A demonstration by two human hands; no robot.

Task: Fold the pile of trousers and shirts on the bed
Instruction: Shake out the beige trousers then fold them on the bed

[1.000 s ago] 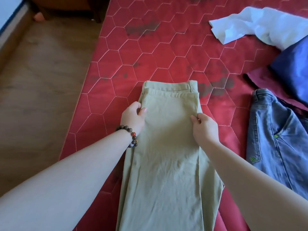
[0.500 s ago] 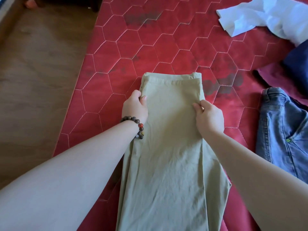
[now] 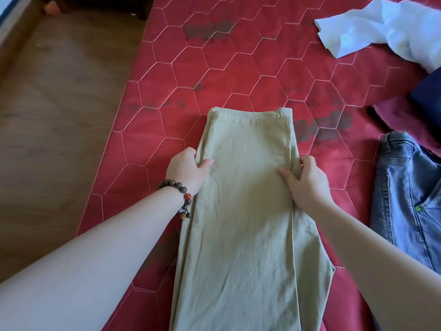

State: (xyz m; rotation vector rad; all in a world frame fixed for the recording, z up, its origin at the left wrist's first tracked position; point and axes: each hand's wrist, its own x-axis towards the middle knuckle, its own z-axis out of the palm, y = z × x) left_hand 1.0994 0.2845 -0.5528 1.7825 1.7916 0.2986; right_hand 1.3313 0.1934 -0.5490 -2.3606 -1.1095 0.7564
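- The near end of the khaki trousers (image 3: 248, 211) runs off the bottom edge, so I cannot see how long the folded legs are.
- My left hand (image 3: 187, 172) pinches the left edge of the trousers, thumb on top, the other fingers tucked under the cloth and hidden from me.
- My right hand (image 3: 307, 182) grips the right edge the same way, thumb lying on the fabric, fingers curled round the edge.
- The trousers lie lengthwise on the red quilted bed (image 3: 238, 75), waistband at the far end, legs laid one over the other toward me.
- A beaded bracelet (image 3: 182, 199) sits on my left wrist, touching the trouser edge.
- Blue jeans (image 3: 405, 192) lie to the right of the trousers, apart from them and cut off by the right edge.
- A white garment (image 3: 381, 32) is crumpled at the far right, partly out of view.
- A dark blue cloth (image 3: 427, 99) and a maroon cloth (image 3: 403, 120) sit at the right edge, far of the jeans; I cannot tell what garments they are.
- Dark blotches mark the bed cover in several places.
- Wooden floor (image 3: 59, 115) lies to the left of the bed.
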